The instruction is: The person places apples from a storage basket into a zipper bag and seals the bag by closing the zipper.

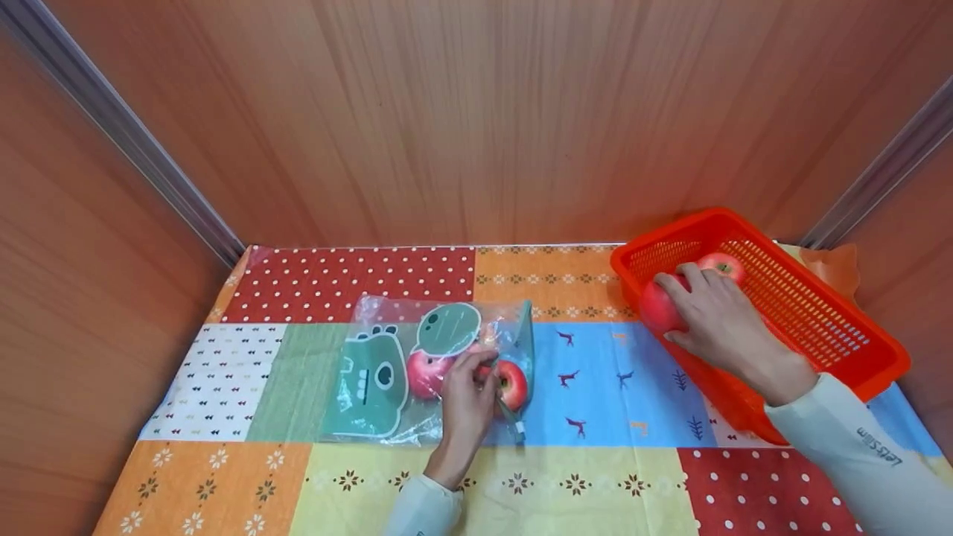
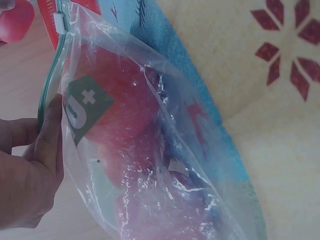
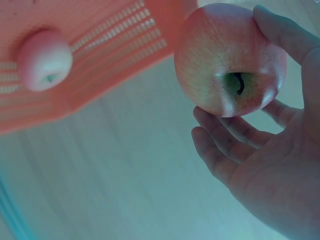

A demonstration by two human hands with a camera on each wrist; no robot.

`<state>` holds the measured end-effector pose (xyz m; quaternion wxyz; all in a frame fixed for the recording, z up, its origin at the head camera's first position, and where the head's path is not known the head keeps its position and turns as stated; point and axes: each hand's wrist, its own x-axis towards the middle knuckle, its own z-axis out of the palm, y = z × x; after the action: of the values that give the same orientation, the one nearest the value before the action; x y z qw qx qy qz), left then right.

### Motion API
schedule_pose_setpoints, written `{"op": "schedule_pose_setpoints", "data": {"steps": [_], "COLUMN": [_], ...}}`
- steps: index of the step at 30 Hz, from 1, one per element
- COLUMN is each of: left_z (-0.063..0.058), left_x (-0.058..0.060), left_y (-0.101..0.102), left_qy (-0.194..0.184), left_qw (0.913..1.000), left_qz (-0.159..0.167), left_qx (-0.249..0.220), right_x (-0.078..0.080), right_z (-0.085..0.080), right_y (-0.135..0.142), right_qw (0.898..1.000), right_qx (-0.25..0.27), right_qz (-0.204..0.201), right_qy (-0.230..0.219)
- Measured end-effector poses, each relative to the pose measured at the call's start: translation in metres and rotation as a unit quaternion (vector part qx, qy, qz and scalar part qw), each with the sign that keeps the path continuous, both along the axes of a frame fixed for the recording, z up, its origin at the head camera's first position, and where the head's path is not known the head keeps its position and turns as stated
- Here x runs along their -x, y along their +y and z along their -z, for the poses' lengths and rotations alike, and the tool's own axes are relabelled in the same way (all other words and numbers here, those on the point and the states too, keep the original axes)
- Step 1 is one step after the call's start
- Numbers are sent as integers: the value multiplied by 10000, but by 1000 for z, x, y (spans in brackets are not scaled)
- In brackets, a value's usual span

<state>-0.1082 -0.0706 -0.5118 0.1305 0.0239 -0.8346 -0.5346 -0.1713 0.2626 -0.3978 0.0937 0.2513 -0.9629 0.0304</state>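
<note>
My right hand (image 1: 721, 321) grips a red apple (image 1: 658, 307) above the near left rim of an orange-red plastic basket (image 1: 882, 361). In the right wrist view, thumb and fingers curl round the held apple (image 3: 210, 55), its stem hollow facing the camera. Another apple (image 1: 731, 266) lies inside the basket. A clear zip bag (image 1: 372, 313) with a green cartoon print lies on the cloth, several apples (image 1: 428, 372) inside. With thumb and fingers my left hand (image 1: 467, 398) pinches the bag's mouth edge, the green zip strip (image 2: 49, 80) beside it. A white slider (image 2: 60, 23) sits at the strip's end.
A patchwork-print tablecloth (image 1: 387, 491) covers the table. Wood-grain panels (image 1: 447, 134) enclose the back and both sides. The basket stands at an angle near the right panel, with an orange flap of material (image 1: 834, 268) behind it.
</note>
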Motion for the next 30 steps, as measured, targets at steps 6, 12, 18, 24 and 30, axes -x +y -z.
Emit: {"op": "schedule_pose_setpoints", "data": {"steps": [6, 12, 18, 24, 30], "left_z": [1, 2, 3, 3, 3], "left_x": [0, 0, 0, 0, 0], "left_y": [0, 0, 0, 0, 0], "left_qy": [42, 92, 259, 307, 200], "left_qw": [10000, 10000, 9996, 9995, 9998], "left_qz": [2, -19, -64, -63, -48], "left_qx": [-3, 14, 100, 104, 69], "right_x": [-4, -9, -13, -16, -19], "right_z": [10, 19, 26, 34, 41], "right_y": [-14, -28, -43, -56, -67], "right_qw": [9999, 9998, 9996, 9992, 9991], "right_qx": [-73, -78, -21, -1, -58], "right_qz": [-110, -192, -265, -390, -420], "right_qy": [78, -39, -74, -7, -90]}}
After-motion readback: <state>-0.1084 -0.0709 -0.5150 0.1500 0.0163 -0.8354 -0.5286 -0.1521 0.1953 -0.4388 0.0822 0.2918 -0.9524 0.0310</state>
